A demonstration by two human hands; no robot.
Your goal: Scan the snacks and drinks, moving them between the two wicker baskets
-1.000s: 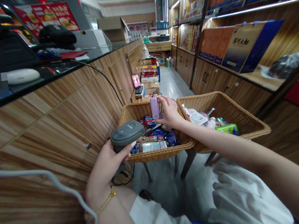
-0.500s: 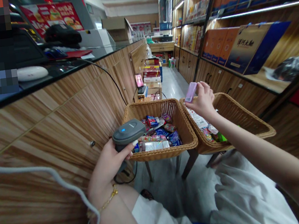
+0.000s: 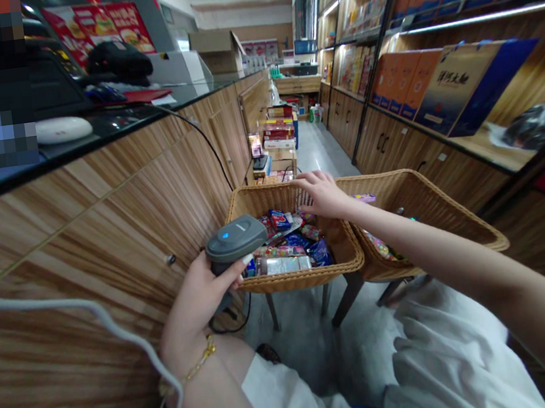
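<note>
Scanner in left hand, right hand bare over the left basket

Nearest: white cloth over the seated person's lap. White cable looped down the left side. Gold bracelet on the left wrist.

Left hand was wrapped round the grip of a grey scanner, thumb along its side, a blue light showing on top. Scanner hung over the near left corner of the left basket, which was wicker. In that basket, a loose heap of small packs: silvery pack at the near side, blue packet to its right, red-and-blue packet farther back.

Right basket stood just beside it, also wicker; forearm crossed over and hid part of its contents. Purple packet lay inside, toward the far left, partly covered by the arm.

Right hand was above the far right part of the left basket, palm down, fingers loosely bent and partly spread, nothing visible in its hold. Could not tell whether fingertips touched the packs.

Beyond: wood-fronted counter along the left; small lit screen past the baskets, stacked boxes behind it. At right, blue-and-gold bag on a shelf beside orange boxes. Farthest, a monitor at the aisle's end.
</note>
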